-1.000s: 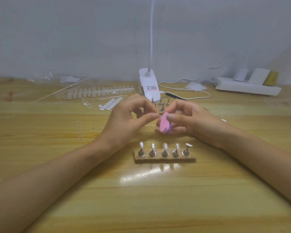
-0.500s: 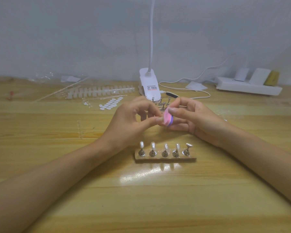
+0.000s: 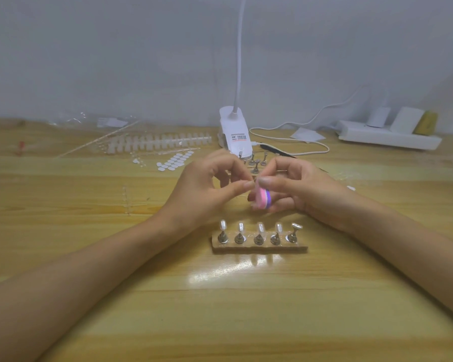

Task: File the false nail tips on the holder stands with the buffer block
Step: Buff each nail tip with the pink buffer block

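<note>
My right hand (image 3: 296, 189) grips a pink and purple buffer block (image 3: 263, 201) above the table, just behind a wooden base (image 3: 259, 248). Several metal holder stands with clear false nail tips (image 3: 260, 228) stand in a row on that base. My left hand (image 3: 207, 189) pinches thumb and forefinger together right at the block's left face. Between them it holds something small, apparently a nail tip stand, which the fingers almost wholly hide.
Loose holder stands (image 3: 256, 163) sit behind my hands, in front of a white clip lamp (image 3: 234, 134). Strips of nail tips (image 3: 157, 142) and white adhesive tabs (image 3: 174, 162) lie at the back left. A cable (image 3: 298, 150) and white power strip (image 3: 387, 138) are at the back right.
The buffer block rose a little half a second ago and has come back down and slightly right. My left hand stayed pinched beside it. The row of stands has not moved.
</note>
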`<action>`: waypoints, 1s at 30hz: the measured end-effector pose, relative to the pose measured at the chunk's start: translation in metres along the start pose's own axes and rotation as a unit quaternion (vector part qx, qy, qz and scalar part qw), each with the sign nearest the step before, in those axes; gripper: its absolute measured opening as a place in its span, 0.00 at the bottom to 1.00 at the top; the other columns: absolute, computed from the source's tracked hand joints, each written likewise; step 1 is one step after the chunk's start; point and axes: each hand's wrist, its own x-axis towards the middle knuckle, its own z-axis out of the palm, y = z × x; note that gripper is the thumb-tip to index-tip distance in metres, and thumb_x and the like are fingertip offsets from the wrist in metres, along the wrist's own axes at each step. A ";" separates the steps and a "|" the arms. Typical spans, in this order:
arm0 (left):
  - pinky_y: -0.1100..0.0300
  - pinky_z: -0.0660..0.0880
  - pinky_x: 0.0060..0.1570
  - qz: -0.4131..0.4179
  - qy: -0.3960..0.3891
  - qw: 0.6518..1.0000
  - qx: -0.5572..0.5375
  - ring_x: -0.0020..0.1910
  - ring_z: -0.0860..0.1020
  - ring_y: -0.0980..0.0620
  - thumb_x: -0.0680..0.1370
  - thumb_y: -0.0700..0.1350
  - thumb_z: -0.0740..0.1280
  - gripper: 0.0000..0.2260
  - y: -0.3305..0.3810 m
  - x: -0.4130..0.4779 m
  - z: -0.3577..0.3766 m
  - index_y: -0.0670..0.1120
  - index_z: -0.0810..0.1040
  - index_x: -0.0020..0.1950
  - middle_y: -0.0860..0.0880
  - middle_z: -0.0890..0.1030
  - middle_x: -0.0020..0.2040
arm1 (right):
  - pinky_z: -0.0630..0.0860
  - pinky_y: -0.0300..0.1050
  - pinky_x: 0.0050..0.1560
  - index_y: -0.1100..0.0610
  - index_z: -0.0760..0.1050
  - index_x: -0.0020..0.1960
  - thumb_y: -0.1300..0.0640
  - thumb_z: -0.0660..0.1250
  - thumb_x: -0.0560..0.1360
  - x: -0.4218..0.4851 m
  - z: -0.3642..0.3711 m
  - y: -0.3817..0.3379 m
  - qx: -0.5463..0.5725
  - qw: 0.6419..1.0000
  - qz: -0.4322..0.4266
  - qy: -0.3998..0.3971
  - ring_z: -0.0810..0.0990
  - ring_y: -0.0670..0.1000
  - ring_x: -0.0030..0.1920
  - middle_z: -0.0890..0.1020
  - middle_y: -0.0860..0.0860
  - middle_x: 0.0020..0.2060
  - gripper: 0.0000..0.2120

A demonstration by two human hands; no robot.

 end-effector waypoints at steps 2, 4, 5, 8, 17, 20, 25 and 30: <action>0.75 0.66 0.36 0.002 -0.014 1.000 -0.004 0.37 0.75 0.54 0.73 0.40 0.75 0.07 0.001 0.000 0.001 0.48 0.80 0.39 0.50 0.79 0.40 | 0.81 0.39 0.38 0.58 0.75 0.46 0.57 0.71 0.73 0.001 0.000 0.000 0.012 0.999 -0.009 0.035 0.87 0.56 0.44 0.86 0.58 0.41 0.07; 0.75 0.66 0.35 0.003 -0.016 1.000 -0.012 0.37 0.75 0.55 0.73 0.40 0.75 0.07 0.001 0.000 0.001 0.49 0.80 0.39 0.50 0.79 0.40 | 0.81 0.39 0.37 0.59 0.73 0.47 0.56 0.70 0.72 0.001 -0.002 0.000 0.037 0.997 -0.018 0.067 0.87 0.54 0.43 0.86 0.57 0.40 0.08; 0.75 0.66 0.35 0.003 -0.011 1.000 -0.012 0.37 0.75 0.58 0.73 0.39 0.75 0.07 0.001 0.001 0.001 0.49 0.80 0.38 0.50 0.79 0.40 | 0.81 0.39 0.37 0.59 0.73 0.47 0.56 0.70 0.72 0.001 -0.002 0.000 0.034 0.998 -0.012 0.054 0.87 0.54 0.43 0.86 0.58 0.41 0.08; 0.75 0.67 0.36 -0.004 -0.021 1.000 -0.010 0.38 0.76 0.56 0.74 0.39 0.74 0.07 0.000 0.001 0.000 0.49 0.80 0.38 0.48 0.79 0.40 | 0.81 0.38 0.36 0.60 0.74 0.47 0.57 0.71 0.73 0.000 0.001 0.001 -0.008 1.000 -0.003 0.010 0.87 0.54 0.41 0.86 0.58 0.42 0.09; 0.75 0.67 0.36 0.001 -0.033 0.999 -0.024 0.38 0.76 0.58 0.73 0.39 0.75 0.06 0.000 0.001 0.002 0.47 0.81 0.39 0.50 0.79 0.40 | 0.81 0.40 0.38 0.60 0.74 0.47 0.56 0.71 0.73 0.001 0.002 0.001 0.010 0.999 -0.006 0.034 0.87 0.54 0.42 0.86 0.57 0.42 0.09; 0.75 0.68 0.37 -0.003 -0.015 0.999 -0.030 0.38 0.75 0.62 0.74 0.40 0.74 0.06 0.000 0.001 0.001 0.49 0.80 0.39 0.51 0.79 0.40 | 0.82 0.41 0.40 0.59 0.73 0.47 0.57 0.70 0.73 0.001 0.000 0.001 0.033 0.998 -0.016 0.049 0.87 0.56 0.45 0.86 0.58 0.43 0.08; 0.75 0.68 0.38 -0.006 -0.034 0.999 -0.022 0.38 0.76 0.60 0.73 0.40 0.75 0.07 0.000 0.001 0.002 0.50 0.81 0.39 0.49 0.80 0.40 | 0.82 0.43 0.41 0.60 0.73 0.49 0.59 0.68 0.75 0.001 0.002 0.004 0.035 0.995 -0.037 0.090 0.87 0.54 0.45 0.86 0.58 0.44 0.06; 0.75 0.68 0.39 -0.027 0.017 0.999 -0.021 0.37 0.75 0.62 0.74 0.42 0.74 0.05 -0.004 0.002 -0.001 0.50 0.81 0.39 0.51 0.80 0.42 | 0.83 0.42 0.42 0.60 0.73 0.55 0.58 0.70 0.74 0.000 0.000 0.003 0.014 1.000 -0.021 0.005 0.87 0.57 0.49 0.86 0.60 0.49 0.12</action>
